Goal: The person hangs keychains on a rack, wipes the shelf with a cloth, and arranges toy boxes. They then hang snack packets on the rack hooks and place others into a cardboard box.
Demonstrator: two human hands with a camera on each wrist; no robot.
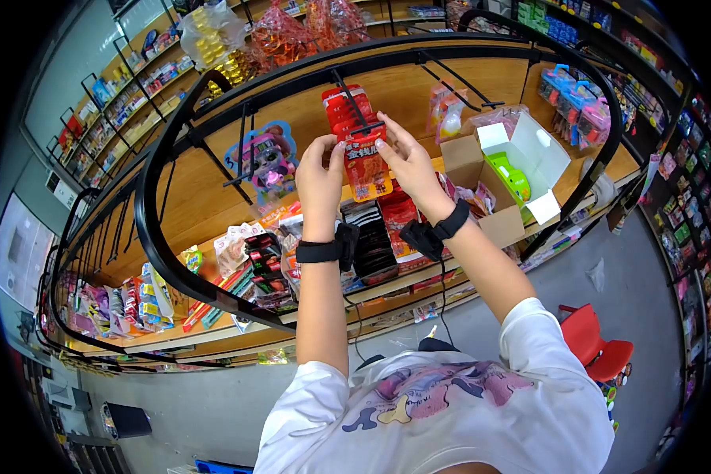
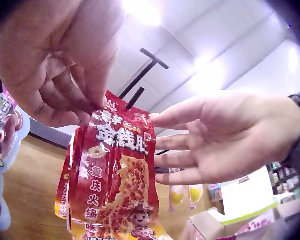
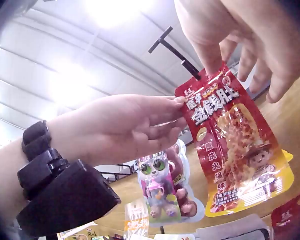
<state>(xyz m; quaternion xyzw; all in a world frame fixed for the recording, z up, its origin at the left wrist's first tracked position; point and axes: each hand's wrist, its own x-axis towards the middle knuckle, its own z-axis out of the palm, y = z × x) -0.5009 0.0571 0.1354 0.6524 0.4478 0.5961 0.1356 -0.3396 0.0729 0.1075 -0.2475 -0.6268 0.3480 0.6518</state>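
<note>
A red snack packet point(image 1: 366, 162) with large white characters hangs in front of several similar red packets point(image 1: 346, 109) at a black display hook point(image 1: 361, 126). My left hand point(image 1: 321, 178) pinches the packet's upper left corner between thumb and fingers. On the other side, my right hand point(image 1: 412, 163) holds the upper right edge, its thumb at the front and fingers reaching behind. The left wrist view shows the packet front point(image 2: 122, 165) close up, with the hook's T-shaped end point(image 2: 154, 58) above. In the right wrist view the packet's yellow bottom edge point(image 3: 250, 202) hangs free.
A carded toy point(image 1: 270, 162) hangs to the left. On the right stands an open carton point(image 1: 470, 162) beside a white box with a green item point(image 1: 513, 178). Packaged goods line the shelf below. A black rail point(image 1: 154, 197) curves around the display; a red chair point(image 1: 596, 344) stands behind right.
</note>
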